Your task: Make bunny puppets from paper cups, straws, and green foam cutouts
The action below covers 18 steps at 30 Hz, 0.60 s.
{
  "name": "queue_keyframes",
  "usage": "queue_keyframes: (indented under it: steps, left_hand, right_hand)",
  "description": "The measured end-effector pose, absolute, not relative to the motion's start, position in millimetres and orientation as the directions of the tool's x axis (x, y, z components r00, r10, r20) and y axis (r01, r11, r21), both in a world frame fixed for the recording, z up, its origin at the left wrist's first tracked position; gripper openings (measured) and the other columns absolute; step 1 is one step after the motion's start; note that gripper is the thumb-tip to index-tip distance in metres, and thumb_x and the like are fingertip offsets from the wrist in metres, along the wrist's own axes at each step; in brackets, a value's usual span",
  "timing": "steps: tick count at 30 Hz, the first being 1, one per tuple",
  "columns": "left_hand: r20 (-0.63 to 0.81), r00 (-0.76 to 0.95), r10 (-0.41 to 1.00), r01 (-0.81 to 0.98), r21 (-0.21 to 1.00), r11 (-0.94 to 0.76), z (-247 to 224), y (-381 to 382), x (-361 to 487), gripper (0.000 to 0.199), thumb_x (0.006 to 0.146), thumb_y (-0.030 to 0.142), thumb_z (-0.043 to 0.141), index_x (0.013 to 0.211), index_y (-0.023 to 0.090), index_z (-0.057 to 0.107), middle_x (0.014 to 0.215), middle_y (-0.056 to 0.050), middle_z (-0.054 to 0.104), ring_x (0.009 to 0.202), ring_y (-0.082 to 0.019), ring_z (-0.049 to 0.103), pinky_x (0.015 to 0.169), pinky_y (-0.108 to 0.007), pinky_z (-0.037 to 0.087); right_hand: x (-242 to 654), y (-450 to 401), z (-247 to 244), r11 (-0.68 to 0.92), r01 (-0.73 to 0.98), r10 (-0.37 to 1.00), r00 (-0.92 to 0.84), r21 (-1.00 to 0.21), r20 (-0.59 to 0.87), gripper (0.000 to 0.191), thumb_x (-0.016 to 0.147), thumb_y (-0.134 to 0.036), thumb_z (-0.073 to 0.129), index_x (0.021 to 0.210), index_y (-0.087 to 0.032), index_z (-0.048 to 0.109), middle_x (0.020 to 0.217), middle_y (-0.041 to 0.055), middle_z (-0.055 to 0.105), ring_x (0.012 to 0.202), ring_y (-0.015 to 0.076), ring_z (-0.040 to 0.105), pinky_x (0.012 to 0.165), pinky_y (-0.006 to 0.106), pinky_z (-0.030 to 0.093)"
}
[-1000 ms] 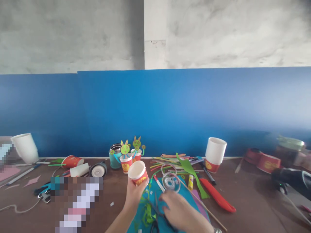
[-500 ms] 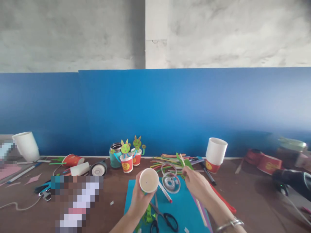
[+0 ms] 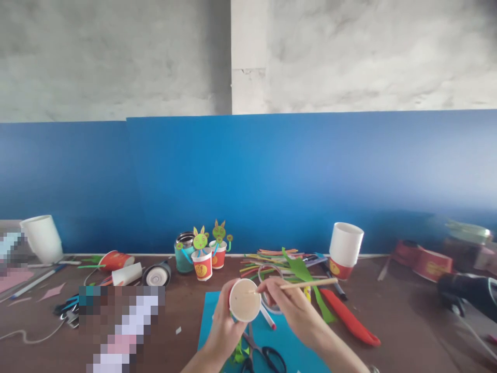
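My left hand (image 3: 224, 327) is wrapped round a paper cup (image 3: 244, 309), its round pale end turned up towards me and marked by a small dark dot. In my right hand (image 3: 292, 306) is a thin wooden stick (image 3: 316, 283), pinched and lying almost level; its tip is over the cup's pale end. Whether the tip touches the cup I cannot tell. Below the hands, black-handled scissors (image 3: 267, 355) lie on a blue sheet (image 3: 209, 305) beside green scraps (image 3: 239, 353). A white marker with a red end (image 3: 267, 317) and a roll of clear tape are partly hidden by my right hand.
Two cups with green animal figures (image 3: 202, 264) stand by a teal flask (image 3: 182, 259). Stacked cups (image 3: 345, 251) are at right, near a red pouch-like strip (image 3: 349, 318). Colourful strips (image 3: 267, 259) lie behind. A pixelated area covers the left front.
My right hand has moved left with the wooden stick, swinging it from slanting upright to nearly level at the cup. The green strip and red piece are now more exposed.
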<state>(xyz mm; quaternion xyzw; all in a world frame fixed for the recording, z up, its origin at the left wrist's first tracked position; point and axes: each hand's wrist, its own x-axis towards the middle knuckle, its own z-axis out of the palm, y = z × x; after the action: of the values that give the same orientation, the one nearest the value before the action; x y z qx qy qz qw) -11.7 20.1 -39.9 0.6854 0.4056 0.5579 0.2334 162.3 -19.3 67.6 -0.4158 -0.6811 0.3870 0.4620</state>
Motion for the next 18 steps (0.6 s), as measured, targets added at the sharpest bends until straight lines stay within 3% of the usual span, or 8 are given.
queue_keyframes:
  steps: [4,10,18]
  left_hand:
    - [0.584,0.069,0.809,0.284,0.765,-0.577,-40.4,17.4,-10.8,0.053,0.076,0.021,0.063,0.123,0.023,0.04,0.121,-0.011,0.055,0.11,-0.026,0.056,0.092,-0.04,0.047]
    - [0.575,0.092,0.813,0.254,0.776,-0.578,-42.1,16.2,-10.0,0.051,0.08,0.024,0.061,0.125,0.023,0.038,0.121,-0.012,0.054,0.11,-0.025,0.056,0.093,-0.04,0.047]
    - [0.578,0.073,0.813,0.208,0.788,-0.579,-36.8,14.7,-8.8,0.046,0.08,0.026,0.061,0.122,0.022,0.043,0.12,-0.013,0.055,0.109,-0.026,0.056,0.093,-0.041,0.046]
  right_hand:
    - [152.0,-21.6,54.9,0.454,0.489,0.891,-0.233,-0.745,0.391,0.022,0.094,-0.033,0.036,0.083,-0.022,0.052,0.072,-0.0015,0.052,0.068,0.0142,0.048,0.061,0.026,0.039]
    - [145.7,-22.1,47.2,0.602,0.647,0.78,-0.353,-0.467,0.517,0.015,0.091,-0.018,0.039,0.08,-0.021,0.048,0.079,0.0002,0.057,0.076,0.0169,0.052,0.071,0.03,0.041]
    - [143.0,-26.3,54.4,0.615,0.683,0.762,-0.388,-0.394,0.518,0.015,0.09,-0.015,0.04,0.08,-0.022,0.049,0.077,0.0007,0.059,0.074,0.018,0.053,0.069,0.031,0.042]
